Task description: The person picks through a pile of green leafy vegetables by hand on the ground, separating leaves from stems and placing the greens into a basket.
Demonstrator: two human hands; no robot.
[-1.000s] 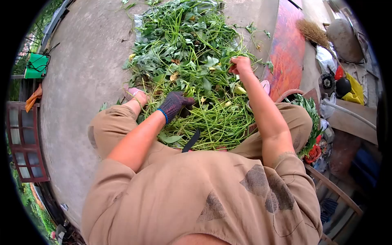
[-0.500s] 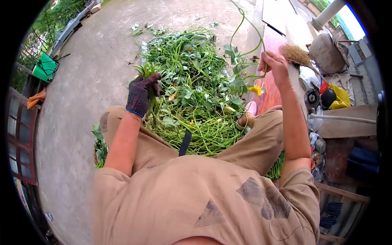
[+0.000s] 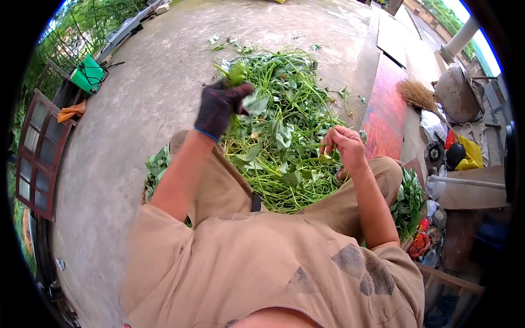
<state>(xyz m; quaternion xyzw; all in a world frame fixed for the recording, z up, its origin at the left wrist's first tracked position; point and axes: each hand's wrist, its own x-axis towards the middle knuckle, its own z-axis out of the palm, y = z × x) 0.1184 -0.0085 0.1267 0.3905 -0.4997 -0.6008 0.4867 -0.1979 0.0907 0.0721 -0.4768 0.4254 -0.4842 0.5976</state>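
A wide heap of green leafy vines lies on the ground between my bent legs, leaves at its far part and bare stems close to me. My left hand, in a dark knitted glove with a blue cuff, is closed round a small bunch of green stems above the heap's left side. Bare and pinched, my right hand holds a vine stem over the heap's right edge. Where that vine ends among the others cannot be made out.
Leafy bundles lie beside my left leg and right leg. On the right are a reddish board, a straw broom, bags and a wooden chair. A green container and a window frame stand left.
My right hand has come down from its raised position with the long vine, towards the heap's right side. My left hand, still round the bunch, has moved up and right. The camera view has shifted.
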